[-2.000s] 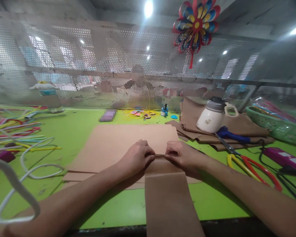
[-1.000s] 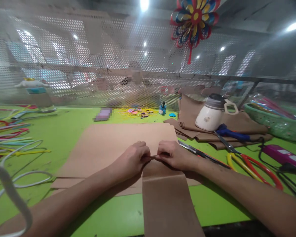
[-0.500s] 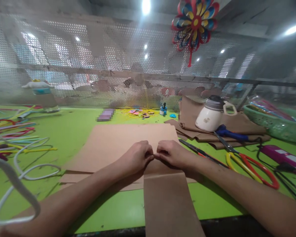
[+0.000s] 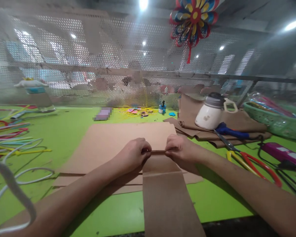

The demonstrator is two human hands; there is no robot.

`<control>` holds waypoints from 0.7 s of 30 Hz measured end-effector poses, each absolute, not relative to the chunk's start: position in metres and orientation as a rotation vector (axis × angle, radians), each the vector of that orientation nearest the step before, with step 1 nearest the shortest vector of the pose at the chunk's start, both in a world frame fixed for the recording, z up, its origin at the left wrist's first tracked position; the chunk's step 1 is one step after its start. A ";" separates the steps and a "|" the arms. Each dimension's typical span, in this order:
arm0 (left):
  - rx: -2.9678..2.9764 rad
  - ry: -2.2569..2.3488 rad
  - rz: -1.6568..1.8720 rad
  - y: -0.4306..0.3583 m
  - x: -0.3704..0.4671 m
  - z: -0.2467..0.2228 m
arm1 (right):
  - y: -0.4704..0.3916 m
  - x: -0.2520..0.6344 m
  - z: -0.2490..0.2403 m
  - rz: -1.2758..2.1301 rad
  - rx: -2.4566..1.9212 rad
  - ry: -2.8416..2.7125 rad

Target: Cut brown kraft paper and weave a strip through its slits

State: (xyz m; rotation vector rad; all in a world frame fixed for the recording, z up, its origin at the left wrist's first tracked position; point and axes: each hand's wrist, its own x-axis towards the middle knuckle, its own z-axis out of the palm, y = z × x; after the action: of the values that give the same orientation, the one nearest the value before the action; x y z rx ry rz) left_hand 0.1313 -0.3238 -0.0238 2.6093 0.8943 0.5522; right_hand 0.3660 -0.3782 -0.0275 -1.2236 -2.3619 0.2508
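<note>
My left hand [image 4: 136, 152] pinches the left end of the far edge of a long brown paper strip [image 4: 166, 194]. At the right end of that same edge, my right hand [image 4: 179, 148] pinches it too. Between the hands the edge looks like a narrow fold or roll. A crease crosses the strip a little nearer to me, and its near end runs down past the table's front edge. Under both hands lie several larger light-brown paper sheets [image 4: 108, 141], slightly fanned out.
On the right are scissors [image 4: 253, 166], a white jug [image 4: 208, 113] on folded brown paper [image 4: 249, 123], a blue-handled tool [image 4: 233, 132], a purple device [image 4: 284, 154] and a green basket [image 4: 273, 120]. Coloured cords [image 4: 17, 143] lie left. A small blue bottle [image 4: 162, 108] stands behind.
My hands have moved apart along the strip's far edge, uncovering the narrow fold between them. The dark tool beside my right hand is now hidden. The view has shifted slightly.
</note>
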 end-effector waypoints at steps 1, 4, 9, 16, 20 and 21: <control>2.641 0.876 0.568 -0.323 0.131 -0.025 | -0.378 0.365 -0.030 0.190 -1.212 -2.367; 2.681 0.851 0.588 -0.323 0.133 -0.027 | -0.377 0.358 -0.034 0.023 -1.209 -2.413; 2.683 0.853 0.586 -0.324 0.134 -0.031 | -0.375 0.344 -0.034 -0.173 -1.131 -2.526; 2.641 0.832 0.573 -0.320 0.136 -0.032 | -0.375 0.344 -0.032 -0.239 -1.151 -2.598; 2.599 0.837 0.537 -0.317 0.133 -0.031 | -0.380 0.350 -0.033 -0.161 -1.202 -2.588; 2.598 0.828 0.547 -0.317 0.132 -0.031 | -0.381 0.351 -0.032 -0.142 -1.211 -2.588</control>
State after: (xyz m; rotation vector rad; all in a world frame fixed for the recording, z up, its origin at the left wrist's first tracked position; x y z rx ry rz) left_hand 0.1321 -0.3174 -0.0310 2.5984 0.8280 0.5465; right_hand 0.3505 -0.3810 -0.0321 -1.2111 -2.5878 -0.1420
